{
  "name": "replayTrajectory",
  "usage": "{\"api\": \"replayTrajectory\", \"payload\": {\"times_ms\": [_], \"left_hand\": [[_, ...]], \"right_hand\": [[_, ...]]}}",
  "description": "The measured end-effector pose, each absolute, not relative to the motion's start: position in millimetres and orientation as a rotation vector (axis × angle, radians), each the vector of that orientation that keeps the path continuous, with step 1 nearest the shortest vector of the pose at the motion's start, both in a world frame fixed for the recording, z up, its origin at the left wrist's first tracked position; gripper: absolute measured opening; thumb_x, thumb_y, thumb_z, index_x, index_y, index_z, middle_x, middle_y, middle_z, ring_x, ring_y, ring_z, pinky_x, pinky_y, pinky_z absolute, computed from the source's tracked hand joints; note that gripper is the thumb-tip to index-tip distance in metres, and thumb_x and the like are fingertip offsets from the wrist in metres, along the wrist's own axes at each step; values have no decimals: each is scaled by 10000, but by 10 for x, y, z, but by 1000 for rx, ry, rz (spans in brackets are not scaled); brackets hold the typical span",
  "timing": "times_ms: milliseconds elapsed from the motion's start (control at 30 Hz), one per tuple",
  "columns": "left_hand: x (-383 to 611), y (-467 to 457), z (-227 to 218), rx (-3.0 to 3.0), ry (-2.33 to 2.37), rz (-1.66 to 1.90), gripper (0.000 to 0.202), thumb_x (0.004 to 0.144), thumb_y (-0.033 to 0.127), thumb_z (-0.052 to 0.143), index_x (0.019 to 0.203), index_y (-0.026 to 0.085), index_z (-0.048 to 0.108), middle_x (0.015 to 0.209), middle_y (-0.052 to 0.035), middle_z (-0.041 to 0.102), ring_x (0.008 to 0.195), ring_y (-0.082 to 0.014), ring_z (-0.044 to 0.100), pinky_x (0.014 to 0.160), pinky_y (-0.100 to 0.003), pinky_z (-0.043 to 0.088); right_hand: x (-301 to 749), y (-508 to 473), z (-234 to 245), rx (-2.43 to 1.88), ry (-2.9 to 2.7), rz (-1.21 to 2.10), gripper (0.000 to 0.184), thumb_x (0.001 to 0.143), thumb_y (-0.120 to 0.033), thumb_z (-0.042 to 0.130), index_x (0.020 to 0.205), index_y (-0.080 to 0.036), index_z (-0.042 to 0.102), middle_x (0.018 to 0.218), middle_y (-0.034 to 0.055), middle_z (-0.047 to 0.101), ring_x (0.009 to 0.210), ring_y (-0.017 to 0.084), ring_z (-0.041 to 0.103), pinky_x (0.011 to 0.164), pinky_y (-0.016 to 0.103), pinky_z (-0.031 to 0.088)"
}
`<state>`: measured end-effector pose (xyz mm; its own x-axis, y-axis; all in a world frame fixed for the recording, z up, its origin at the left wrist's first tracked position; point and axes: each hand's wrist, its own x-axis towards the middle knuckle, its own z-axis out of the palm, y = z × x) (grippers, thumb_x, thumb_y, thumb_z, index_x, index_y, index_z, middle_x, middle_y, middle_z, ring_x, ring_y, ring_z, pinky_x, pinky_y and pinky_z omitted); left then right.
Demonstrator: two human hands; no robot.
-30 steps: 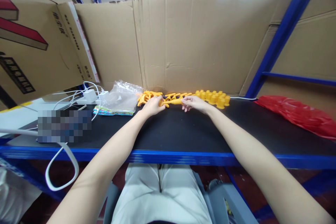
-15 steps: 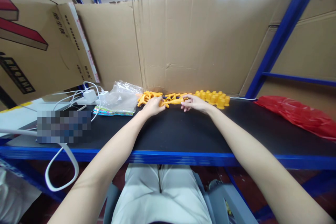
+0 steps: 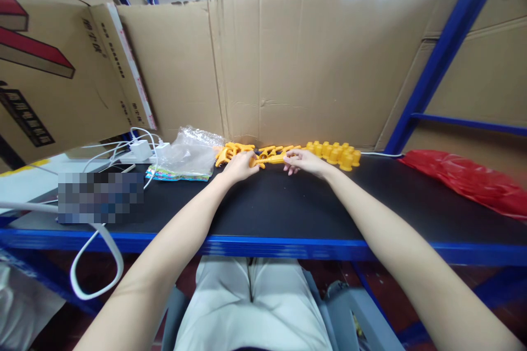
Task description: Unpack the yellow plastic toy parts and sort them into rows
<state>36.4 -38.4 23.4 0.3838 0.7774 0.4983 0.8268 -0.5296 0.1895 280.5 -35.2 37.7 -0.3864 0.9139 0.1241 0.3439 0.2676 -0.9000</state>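
Between my two hands, near the back of the black table (image 3: 263, 208), is a long yellow plastic piece (image 3: 273, 159). My left hand (image 3: 240, 167) is closed around its left end, and a yellow tip shows past the fingers. The thumb and fingers of my right hand (image 3: 303, 161) pinch the right end, partly hiding it. Just behind my left hand lies a heap of yellow plastic pieces (image 3: 234, 149), too tangled to tell apart. Several yellow cup-shaped pieces (image 3: 335, 152) stand in a group beyond my right hand.
To the left lie clear plastic bags (image 3: 193, 145), white chargers (image 3: 140, 150) with cables and a blurred-out object (image 3: 101, 197). A red plastic bag (image 3: 465, 178) lies at the right. Cardboard (image 3: 308, 66) walls off the back, and a blue rail (image 3: 288, 247) runs along the front edge.
Both hands stay in nearly the same place with the yellow piece between them. The right fingers have shifted very slightly on its end.
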Motion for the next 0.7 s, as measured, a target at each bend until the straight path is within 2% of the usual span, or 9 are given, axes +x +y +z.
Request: {"api": "replayTrajectory", "payload": {"times_ms": [133,267,700], "left_hand": [[362,-378,230,-2529,-1483,-841,315,776,338,573,1036,162,604,942,-82,676,912,-235,626,813,-340,464],[360,-379,232,-2530,-1471,-839,316,778,341,567,1033,157,603,934,-85,677,906,-237,628,808,-340,466],[362,-381,232,-2533,-1471,-827,308,776,327,567,1035,168,610,914,-74,673,897,-232,629,797,-336,465]], "right_hand": [[2835,-322,360,-1129,-1885,1100,361,797,-361,668,1054,-141,541,767,56,694,578,109,633,532,214,486],[2869,-284,330,-1076,-1894,1112,471,754,-309,714,1143,-159,495,751,26,692,577,105,633,539,213,492],[2843,-308,333,-1091,-1917,1068,345,776,-362,685,1011,-154,543,713,33,694,565,108,636,539,216,488]]}}
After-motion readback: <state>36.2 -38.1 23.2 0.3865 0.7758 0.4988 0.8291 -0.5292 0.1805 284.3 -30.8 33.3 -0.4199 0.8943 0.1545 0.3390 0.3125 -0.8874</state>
